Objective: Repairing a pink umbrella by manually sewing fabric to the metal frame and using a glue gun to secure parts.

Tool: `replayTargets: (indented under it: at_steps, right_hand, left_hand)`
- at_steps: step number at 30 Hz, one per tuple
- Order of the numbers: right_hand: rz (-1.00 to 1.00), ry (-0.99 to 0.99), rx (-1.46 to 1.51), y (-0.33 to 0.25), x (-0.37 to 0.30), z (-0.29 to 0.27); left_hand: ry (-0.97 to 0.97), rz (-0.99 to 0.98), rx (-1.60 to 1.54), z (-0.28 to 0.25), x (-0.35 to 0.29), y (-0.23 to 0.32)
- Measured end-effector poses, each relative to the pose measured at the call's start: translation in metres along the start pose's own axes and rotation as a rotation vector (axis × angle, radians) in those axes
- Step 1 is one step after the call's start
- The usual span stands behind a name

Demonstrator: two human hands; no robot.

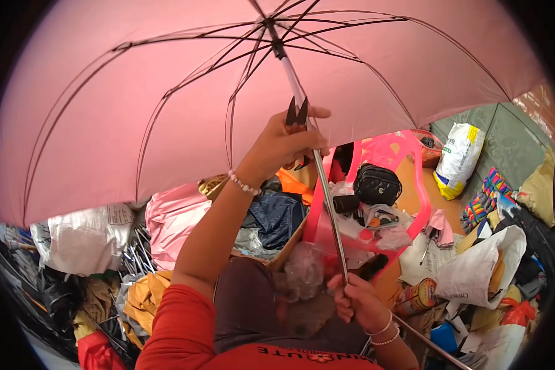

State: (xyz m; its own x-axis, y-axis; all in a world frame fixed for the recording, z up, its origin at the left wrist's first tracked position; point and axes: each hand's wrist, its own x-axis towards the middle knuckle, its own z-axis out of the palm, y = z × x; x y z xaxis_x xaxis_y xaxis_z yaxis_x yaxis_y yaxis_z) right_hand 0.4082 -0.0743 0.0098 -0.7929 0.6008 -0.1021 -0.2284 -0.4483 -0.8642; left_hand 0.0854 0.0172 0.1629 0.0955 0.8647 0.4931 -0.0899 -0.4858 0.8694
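An opened pink umbrella (185, 123) spreads over the upper part of the head view, its dark ribs meeting at the top of the shaft. My left hand (280, 145) is raised at the umbrella's shaft (328, 197). It is closed round a pair of pliers (297, 117), whose dark pointed jaws stand apart and point upward. The fingers of that hand also reach about the shaft. Lower down, my right hand (361, 302) is closed on the shaft's lower end. What sits inside its grip is mostly hidden.
A pink plastic chair (420, 197) stands just ahead, bearing a black pouch (378, 184) and plastic bags. Beyond it is a white sack (459, 157). Folded pink cloth (172, 225) and orange cloth (149, 299) lie at left. A can (418, 296) and a metal rod (435, 345) are at right.
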Motion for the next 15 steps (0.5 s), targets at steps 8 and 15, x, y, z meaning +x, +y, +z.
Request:
replayTargets:
  at_steps: [8, 15]
  right_hand:
    - [-0.16, 0.364, -0.364, 0.012, -0.018, 0.004]
    - [-0.215, 0.469, -0.497, 0.03, -0.027, 0.016]
  left_hand:
    - [0.007, 0.124, 0.764, -0.041, -0.048, 0.019]
    - [0.673, 0.523, 0.65, -0.043, -0.078, 0.09]
